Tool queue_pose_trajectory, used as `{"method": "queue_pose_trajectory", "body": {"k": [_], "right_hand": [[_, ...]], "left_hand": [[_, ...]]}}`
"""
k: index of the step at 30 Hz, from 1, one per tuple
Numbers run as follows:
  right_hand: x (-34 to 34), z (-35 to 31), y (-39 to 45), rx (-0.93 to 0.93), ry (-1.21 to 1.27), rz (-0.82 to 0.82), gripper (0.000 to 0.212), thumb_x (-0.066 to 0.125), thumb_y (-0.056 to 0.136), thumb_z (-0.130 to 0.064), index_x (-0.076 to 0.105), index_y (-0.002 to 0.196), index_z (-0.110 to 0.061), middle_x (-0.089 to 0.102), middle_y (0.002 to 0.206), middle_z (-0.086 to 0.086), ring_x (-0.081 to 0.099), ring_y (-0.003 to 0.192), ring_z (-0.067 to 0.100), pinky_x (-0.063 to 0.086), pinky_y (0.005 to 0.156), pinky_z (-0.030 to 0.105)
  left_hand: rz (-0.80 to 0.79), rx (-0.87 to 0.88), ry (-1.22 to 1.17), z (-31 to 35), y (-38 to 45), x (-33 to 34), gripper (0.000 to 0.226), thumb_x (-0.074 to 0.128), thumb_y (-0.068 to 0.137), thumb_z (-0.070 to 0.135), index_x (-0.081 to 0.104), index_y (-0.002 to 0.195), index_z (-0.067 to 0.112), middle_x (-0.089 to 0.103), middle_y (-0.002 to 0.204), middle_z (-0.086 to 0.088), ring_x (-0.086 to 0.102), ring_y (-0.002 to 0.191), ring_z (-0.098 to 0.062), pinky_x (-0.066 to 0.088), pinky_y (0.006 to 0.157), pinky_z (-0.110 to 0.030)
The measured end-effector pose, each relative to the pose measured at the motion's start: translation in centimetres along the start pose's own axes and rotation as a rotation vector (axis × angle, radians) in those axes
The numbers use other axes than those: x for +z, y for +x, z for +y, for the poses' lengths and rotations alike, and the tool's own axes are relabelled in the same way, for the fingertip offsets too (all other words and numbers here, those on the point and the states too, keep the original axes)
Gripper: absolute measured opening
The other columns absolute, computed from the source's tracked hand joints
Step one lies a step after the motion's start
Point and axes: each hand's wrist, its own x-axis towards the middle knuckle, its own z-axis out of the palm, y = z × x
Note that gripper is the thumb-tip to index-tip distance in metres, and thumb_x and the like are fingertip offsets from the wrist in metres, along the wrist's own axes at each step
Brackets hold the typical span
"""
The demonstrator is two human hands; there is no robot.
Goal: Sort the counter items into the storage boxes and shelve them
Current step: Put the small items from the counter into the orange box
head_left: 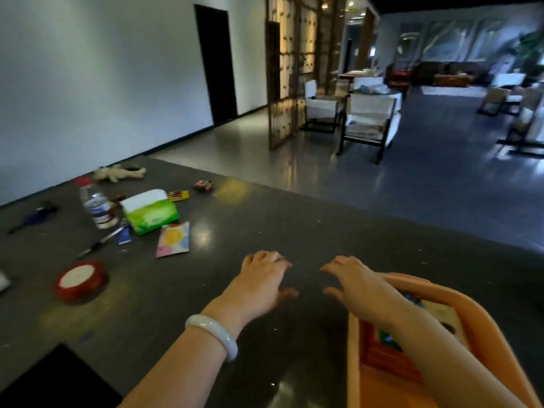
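Orange box (482, 316) under right hand (353, 282); left hand (262, 279) alongside; both loosely curled, empty.

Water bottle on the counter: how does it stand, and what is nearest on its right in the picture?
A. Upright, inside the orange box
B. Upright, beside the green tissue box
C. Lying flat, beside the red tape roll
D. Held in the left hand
B: the bottle stands upright with its red cap on top, and the green tissue box sits just right of it.
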Motion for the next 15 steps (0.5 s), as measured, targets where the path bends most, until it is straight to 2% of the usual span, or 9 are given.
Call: {"method": "queue_pose_trajectory", "body": {"k": [8,12,15], "right_hand": [[1.1,-9.3,8.8,-0.273,0.022,-0.109,0.052,0.056,0.094,-0.037,0.039,0.142,-0.025,0.041,0.141,-0.002,0.037,0.132,0.017,0.033,0.11,0.034],[2.0,-13.8,13.4,-0.308,0.088,-0.12,0.052,0.057,0.092,-0.039,0.041,0.14,-0.025,0.043,0.138,-0.003,0.038,0.132,0.016,0.034,0.108,0.033],[2.9,-17.1,16.9,-0.259,0.2,-0.152,0.051,0.058,0.092,-0.04,0.042,0.139,-0.027,0.044,0.137,-0.005,0.043,0.127,0.012,0.038,0.104,0.03]], "left_hand": [[-0.076,-0.288,0.087,-10.9,-5.1,-1.6,0.062,0.056,0.09,0.051,0.04,0.142,0.023,0.039,0.144,-0.003,0.032,0.136,-0.024,0.025,0.112,-0.041],[-0.069,-0.361,0.069,-16.3,-5.4,-2.3,0.062,0.057,0.089,0.052,0.042,0.141,0.023,0.04,0.143,-0.004,0.033,0.135,-0.025,0.026,0.11,-0.04],[-0.079,-0.392,0.031,-20.7,-5.1,-2.7,0.064,0.058,0.088,0.052,0.039,0.143,0.024,0.039,0.145,-0.005,0.033,0.135,-0.026,0.027,0.11,-0.043]]}}
